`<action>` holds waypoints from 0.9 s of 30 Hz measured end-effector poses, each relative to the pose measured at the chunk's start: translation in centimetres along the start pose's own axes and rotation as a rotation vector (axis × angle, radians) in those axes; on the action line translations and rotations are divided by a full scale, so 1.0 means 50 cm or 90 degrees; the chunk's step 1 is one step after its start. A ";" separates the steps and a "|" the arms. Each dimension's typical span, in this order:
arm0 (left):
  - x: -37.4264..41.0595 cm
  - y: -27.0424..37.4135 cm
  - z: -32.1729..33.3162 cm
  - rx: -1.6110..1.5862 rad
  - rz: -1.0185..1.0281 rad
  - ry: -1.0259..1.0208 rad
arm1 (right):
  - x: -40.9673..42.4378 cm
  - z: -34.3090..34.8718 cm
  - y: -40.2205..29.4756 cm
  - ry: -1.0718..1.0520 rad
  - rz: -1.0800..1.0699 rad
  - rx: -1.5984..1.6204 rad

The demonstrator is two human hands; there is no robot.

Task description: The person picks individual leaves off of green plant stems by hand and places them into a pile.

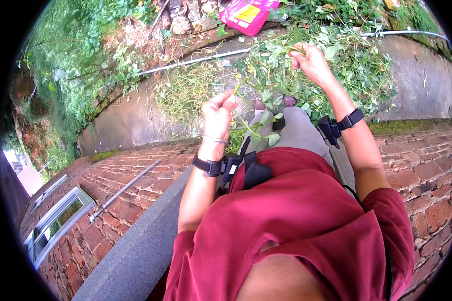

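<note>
Between its thumb and fingers my left hand pinches a green leafy vine stem. The stem's tip pokes up past the fingers, and its leaves hang down over my lap. Farther out and to the right, my right hand is closed on a small bunch of green stems. Behind and below that hand spreads a pile of cut leafy vines on the concrete. A thinner heap of bare, pale stems lies on the ground left of my feet.
A bright pink plastic bag lies beyond the pile. A thin grey pipe runs along the concrete path. Behind me are a brick wall and an open window. A grey padded seat is at my side.
</note>
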State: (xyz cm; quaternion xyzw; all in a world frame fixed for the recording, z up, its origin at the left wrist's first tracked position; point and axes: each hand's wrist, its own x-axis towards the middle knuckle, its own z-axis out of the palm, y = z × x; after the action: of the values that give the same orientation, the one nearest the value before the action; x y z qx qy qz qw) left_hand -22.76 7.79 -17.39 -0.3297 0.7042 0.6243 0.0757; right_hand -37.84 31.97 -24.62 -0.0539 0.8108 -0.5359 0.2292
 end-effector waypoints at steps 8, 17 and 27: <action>0.020 0.025 0.094 -0.132 -0.041 -0.038 | -0.094 0.176 -0.057 -0.235 0.217 0.562; 0.033 -0.021 0.084 0.025 -0.134 -0.141 | -0.107 0.124 0.038 -0.261 -0.220 0.026; 0.086 -0.045 0.028 -0.431 -0.219 -0.107 | -0.003 0.054 0.030 -0.082 0.136 0.214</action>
State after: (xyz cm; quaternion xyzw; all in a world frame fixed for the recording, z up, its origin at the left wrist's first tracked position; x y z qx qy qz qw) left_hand -25.27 7.48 -21.78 -0.3966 0.3842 0.8245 0.1237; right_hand -36.31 30.38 -26.76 0.0371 0.6949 -0.6318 0.3415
